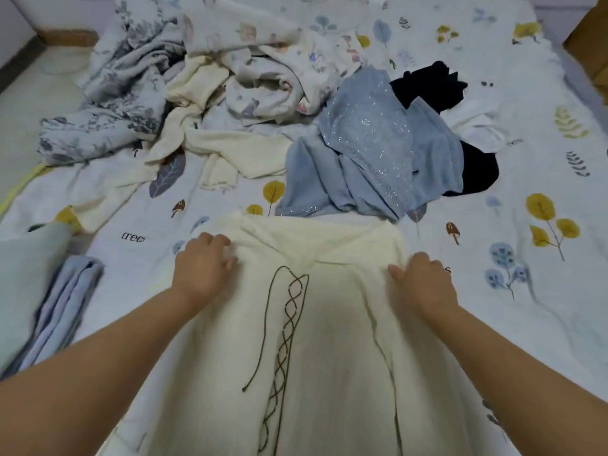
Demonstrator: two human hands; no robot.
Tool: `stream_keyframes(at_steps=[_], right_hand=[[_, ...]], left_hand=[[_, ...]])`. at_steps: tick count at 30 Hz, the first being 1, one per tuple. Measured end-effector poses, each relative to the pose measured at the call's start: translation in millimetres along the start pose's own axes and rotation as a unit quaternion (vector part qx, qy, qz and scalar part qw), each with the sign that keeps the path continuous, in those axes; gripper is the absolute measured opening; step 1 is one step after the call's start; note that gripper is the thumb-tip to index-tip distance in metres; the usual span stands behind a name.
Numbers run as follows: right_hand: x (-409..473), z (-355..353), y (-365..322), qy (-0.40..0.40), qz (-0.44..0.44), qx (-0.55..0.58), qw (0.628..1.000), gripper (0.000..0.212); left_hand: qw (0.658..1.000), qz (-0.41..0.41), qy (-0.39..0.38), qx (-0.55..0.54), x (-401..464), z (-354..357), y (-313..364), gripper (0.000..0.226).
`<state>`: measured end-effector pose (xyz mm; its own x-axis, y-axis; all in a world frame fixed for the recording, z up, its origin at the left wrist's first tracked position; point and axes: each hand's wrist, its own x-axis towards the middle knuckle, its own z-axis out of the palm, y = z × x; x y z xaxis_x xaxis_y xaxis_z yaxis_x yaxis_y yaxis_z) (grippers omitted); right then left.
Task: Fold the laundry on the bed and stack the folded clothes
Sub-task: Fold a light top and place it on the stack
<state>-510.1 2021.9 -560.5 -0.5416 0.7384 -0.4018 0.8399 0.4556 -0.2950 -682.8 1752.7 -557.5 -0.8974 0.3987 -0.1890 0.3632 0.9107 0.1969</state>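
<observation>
A cream garment (325,340) with dark criss-cross lacing down its front lies spread on the bed in front of me. My left hand (202,264) grips its upper left edge with curled fingers. My right hand (424,281) grips the upper right edge the same way. Beyond it lies unfolded laundry: a light blue glittery garment (371,159), a black item (431,83), another cream piece (227,143), a floral white piece (269,74) and a grey leaf-print cloth (115,93). At the left edge sits a stack of folded clothes (62,304), pale green over lilac-blue.
The bed sheet (526,258) is white with blue and yellow tree prints. The floor (29,87) shows at the far left. A brown box edge (592,44) stands at the upper right corner. A small white item (473,126) lies beside the black one.
</observation>
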Motion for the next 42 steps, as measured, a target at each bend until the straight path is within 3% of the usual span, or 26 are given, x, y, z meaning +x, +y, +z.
stream_keyframes(at_steps=[3,6,8,10,12,16,19,20,22,24,25,29,32,35,38,40,42], right_hand=[[-4.3,20.5,11.9,0.016,0.042,-0.027,0.999,0.049],[5.5,28.0,19.0,0.031,0.051,0.001,0.998,0.031],[18.4,24.6,23.1,0.046,0.01,-0.011,0.999,0.011],[35.2,9.4,24.7,0.125,-0.045,-0.041,0.99,0.004],[56.4,-9.4,25.5,0.162,-0.075,-0.051,0.983,0.01],[77.4,-18.7,24.6,0.021,-0.044,-0.1,0.994,0.036],[74.7,-13.1,12.8,0.083,-0.084,-0.052,0.992,0.044],[75.1,-10.2,8.7,0.088,-0.093,-0.043,0.991,0.043],[78.2,-2.4,3.3,0.059,-0.083,-0.043,0.994,0.042],[84.9,5.7,1.8,0.024,-0.087,-0.086,0.992,0.035],[88.9,6.6,1.4,0.027,-0.095,-0.106,0.989,0.032],[102.1,-0.3,-0.9,0.13,-0.083,-0.083,0.985,0.034],[87.7,-0.4,-10.9,0.13,-0.043,-0.035,0.99,0.048],[32.0,11.7,-11.3,0.187,-0.108,0.019,0.976,0.062],[-48.8,48.9,-3.9,0.205,-0.225,0.006,0.952,0.062],[-86.4,77.0,6.2,0.129,-0.319,-0.088,0.935,0.06],[-99.7,95.6,20.3,0.035,-0.354,-0.165,0.92,0.06]], left_hand=[[0.998,-0.043,-0.038,0.021,-4.9,24.3,-0.6,0.049],[0.996,-0.084,-0.025,0.032,2.3,36.1,1.4,0.066],[0.998,-0.057,-0.02,0.03,11.4,40.0,-0.2,0.053],[1.0,-0.006,-0.01,0.015,18.7,37.9,-0.6,0.024],[1.0,0.021,0.006,0.013,18.4,34.7,1.6,0.015],[0.998,0.015,0.059,-0.032,13.0,31.3,5.3,0.044],[0.987,0.003,0.141,-0.08,28.1,22.9,7.9,0.04],[0.987,-0.021,0.135,-0.085,39.4,21.2,7.8,0.041],[0.994,-0.082,0.045,-0.065,62.0,20.9,5.2,0.042],[0.996,-0.083,-0.045,0.005,78.7,23.0,0.8,0.03],[0.996,-0.07,-0.045,0.032,83.1,20.9,-1.2,0.021],[0.985,-0.071,0.157,-0.01,92.4,0.5,-9.2,0.017],[0.986,-0.083,0.136,-0.046,85.6,-2.7,-1.8,0.035],[0.992,-0.008,0.113,-0.055,44.0,8.8,15.1,0.059],[0.985,0.148,0.088,-0.016,-24.8,40.8,28.8,0.056],[0.973,0.225,0.006,0.046,-65.0,66.3,26.0,0.057],[0.958,0.268,-0.057,0.089,-85.7,83.6,11.6,0.056]])
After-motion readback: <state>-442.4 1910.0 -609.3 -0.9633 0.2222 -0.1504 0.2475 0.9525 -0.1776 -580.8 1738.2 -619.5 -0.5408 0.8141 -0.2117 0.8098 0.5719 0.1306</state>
